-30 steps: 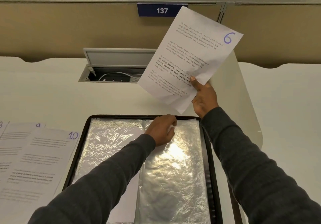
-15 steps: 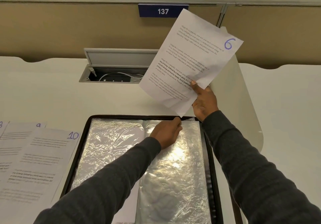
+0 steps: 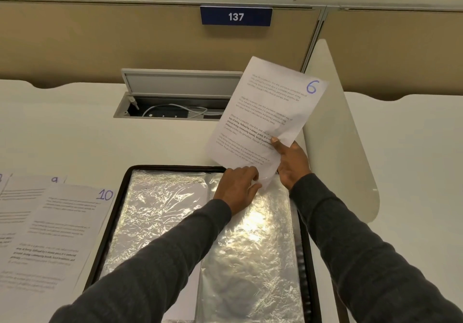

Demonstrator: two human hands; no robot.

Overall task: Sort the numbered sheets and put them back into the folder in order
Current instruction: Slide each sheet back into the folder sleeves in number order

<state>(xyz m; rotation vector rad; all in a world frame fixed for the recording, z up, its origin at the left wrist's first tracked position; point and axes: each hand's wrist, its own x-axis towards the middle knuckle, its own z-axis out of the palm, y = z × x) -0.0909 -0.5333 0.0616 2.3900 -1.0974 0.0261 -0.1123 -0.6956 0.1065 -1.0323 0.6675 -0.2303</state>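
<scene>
On the pale surface (image 3: 75,134), the open black folder (image 3: 110,222) lies at lower centre, its plastic sleeves (image 3: 250,247) glinting. The right hand (image 3: 292,162) pinches sheet 6 (image 3: 265,112) between thumb and fingers just above the folder's top edge. The left hand (image 3: 238,187) curls at the sleeve's top; whether it grips the sleeve is unclear. Sheets 9 (image 3: 27,184) and 10 (image 3: 57,235) lie at lower left. Behind are an open cable hatch (image 3: 175,107), a beige partition (image 3: 100,47) and sign 137 (image 3: 236,17).
</scene>
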